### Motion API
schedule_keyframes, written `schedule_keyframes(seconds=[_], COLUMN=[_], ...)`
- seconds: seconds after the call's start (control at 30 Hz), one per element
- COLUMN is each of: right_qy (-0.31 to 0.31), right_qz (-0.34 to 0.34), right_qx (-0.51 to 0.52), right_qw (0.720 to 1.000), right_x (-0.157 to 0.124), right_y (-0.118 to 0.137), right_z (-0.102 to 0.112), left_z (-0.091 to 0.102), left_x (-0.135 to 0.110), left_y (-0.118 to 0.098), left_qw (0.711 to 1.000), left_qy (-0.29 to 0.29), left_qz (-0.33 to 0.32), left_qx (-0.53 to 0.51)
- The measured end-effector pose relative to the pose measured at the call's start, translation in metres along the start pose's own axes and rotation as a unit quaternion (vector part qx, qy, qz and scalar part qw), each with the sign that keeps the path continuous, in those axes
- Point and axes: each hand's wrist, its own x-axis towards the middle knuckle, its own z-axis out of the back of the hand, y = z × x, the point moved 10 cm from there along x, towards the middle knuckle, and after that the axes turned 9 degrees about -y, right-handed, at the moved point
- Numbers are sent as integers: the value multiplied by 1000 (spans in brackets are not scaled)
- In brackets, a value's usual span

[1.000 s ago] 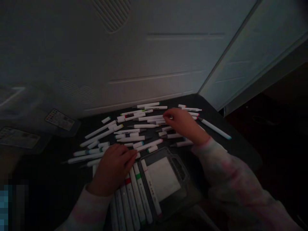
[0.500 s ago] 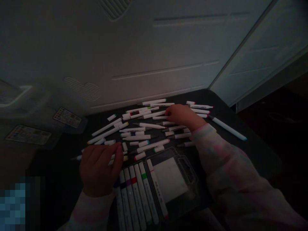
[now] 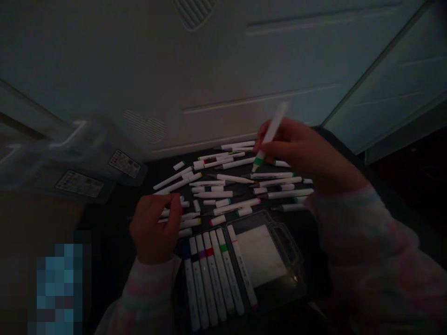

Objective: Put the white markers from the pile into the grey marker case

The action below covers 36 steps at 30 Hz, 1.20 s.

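A pale ridged panel (image 3: 223, 70) rose behind the dark desk (image 3: 157, 174), where loose white markers (image 3: 237, 206) and caps (image 3: 217, 220) lay scattered. The right hand (image 3: 298, 151) had its grip clamped on a green-banded marker (image 3: 274, 129), tilted above the scatter. The left hand (image 3: 153, 228) was near the caps; whether its grip held anything could not be told. Nearer, 6 markers (image 3: 211, 274) lay side by side.

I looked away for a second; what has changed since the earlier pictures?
The right hand has risen from the loose white markers and now holds a white marker with a green band. The left hand has shifted left off the row of colour-banded white markers; whether it grips anything is unclear. That row stays in the clear plastic case.
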Motion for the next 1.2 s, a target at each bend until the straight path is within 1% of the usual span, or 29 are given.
schedule_keyframes(seconds=[0.03,0.07,0.1,0.17,0.23,0.33,0.4,0.57,0.63,0.7,0.8,0.83,0.9,0.97,1.0,1.07,1.13,1.2], right_qy=[6,1,-16,-54,-64,-27,-9,10,19,26,31,28,3,-43,-63,-88,-101,-123], right_qz=[-14,-21,-22,-26,-46,-63,-59,-25,-20,-13,-8,-13,-43,-86,-107,-142,-158,-164], right_qx=[125,220,277,336,380,411,410,378,376,377,377,379,394,425,443,471,500,527], right_qw=[992,975,961,940,922,909,910,925,926,926,926,925,918,900,888,866,846,825], right_x=[-5,-9,-13,-20,-26,-37,-46,-72,-79,-81,-76,-72,-62,-53,-50,-47,-47,-47], right_y=[12,22,31,42,46,52,55,56,55,53,45,39,19,-5,-16,-34,-43,-50], right_z=[-2,-2,0,3,0,-11,-14,-19,-22,-23,-24,-23,-21,-16,-14,-12,-9,-4], left_z=[0,1,1,2,1,-1,-2,3,6,15,31,36,39,39,38,34,30,26], left_x=[1,1,2,3,3,2,2,3,4,7,13,13,11,9,7,2,-7,-16], left_y=[-1,-1,-1,-2,-3,-5,-3,11,20,32,56,67,85,97,102,108,113,115], left_qw=[1000,1000,1000,1000,1000,999,999,997,995,992,979,968,937,911,904,899,897,898], left_qy=[0,-2,-4,-1,6,3,-1,-11,-12,-27,-62,-74,-90,-106,-114,-127,-140,-138], left_qz=[0,2,5,7,2,-12,-4,52,78,112,188,231,319,374,387,397,402,403], left_qx=[-3,-5,-5,-9,-18,-40,-48,-59,-63,-59,-54,-66,-108,-135,-138,-133,-121,-111])
